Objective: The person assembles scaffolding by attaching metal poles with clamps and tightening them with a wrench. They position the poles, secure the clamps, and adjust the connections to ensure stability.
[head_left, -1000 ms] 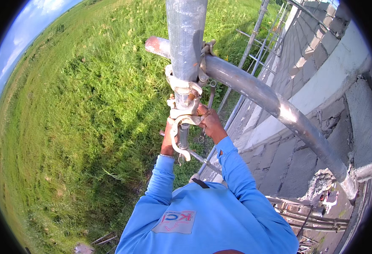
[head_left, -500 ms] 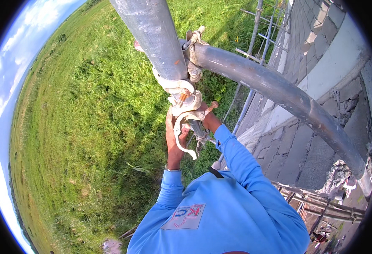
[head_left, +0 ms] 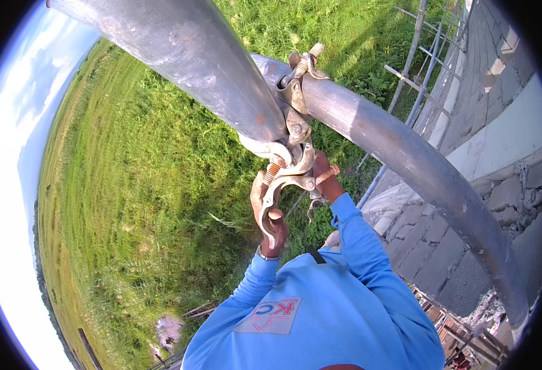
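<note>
Clamp (head_left: 297,168), one: apparently seated round upright pipe (head_left: 203,61); flap (head_left: 264,208) open, unfastened. Left hand (head_left: 279,226): grip half-curled behind flap, hold unclear. Right hand (head_left: 321,166): grip hidden, cannot tell.

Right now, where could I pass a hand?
Open air shows between the right sleeve and the right-side scaffold pipe, and left of the left hand. It's crowded around the scaffold couplers, where the right hand also sits.

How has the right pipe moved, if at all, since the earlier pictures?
No: the right pipe keeps its lower end beside the same broken wall edge; the camera's view shifted.
</note>
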Motion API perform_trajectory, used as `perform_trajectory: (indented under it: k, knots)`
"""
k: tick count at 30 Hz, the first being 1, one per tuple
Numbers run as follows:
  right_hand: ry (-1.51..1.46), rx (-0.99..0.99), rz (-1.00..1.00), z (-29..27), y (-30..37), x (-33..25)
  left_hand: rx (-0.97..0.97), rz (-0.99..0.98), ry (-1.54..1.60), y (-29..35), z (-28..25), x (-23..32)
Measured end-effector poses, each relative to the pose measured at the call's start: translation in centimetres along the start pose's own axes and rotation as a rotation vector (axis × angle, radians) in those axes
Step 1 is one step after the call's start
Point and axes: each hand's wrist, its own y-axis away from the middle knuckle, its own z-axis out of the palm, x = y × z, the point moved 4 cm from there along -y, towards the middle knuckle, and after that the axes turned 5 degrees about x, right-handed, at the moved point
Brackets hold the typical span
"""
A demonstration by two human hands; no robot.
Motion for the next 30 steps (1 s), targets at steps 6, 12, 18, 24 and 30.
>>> perform_trajectory:
  k: [6,12,18,24,30]
  knots:
    - [0.000,0.103,-0.058,1.2,1.1,-1.6,0.023,0.104,-0.153,-0.1,0.2,0.2]
    - [0.603,-0.038,-0.453,0.2,-0.5,-0.6,0.154,0.092,-0.309,0.6,-0.4,0.3]
    - [0.723,-0.062,-0.567,-2.0,-0.8,1.0,0.065,-0.148,-0.065,0.7,0.2,-1.1]
    - [0.683,-0.127,-0.505,-0.9,-0.7,-0.4,0.111,-0.200,0.151,-0.7,1.7,-2.3]
    - [-0.007,-0.019,-0.236,1.4,2.0,-2.1,0.026,-0.062,0.118,-2.5,3.1,-2.0]
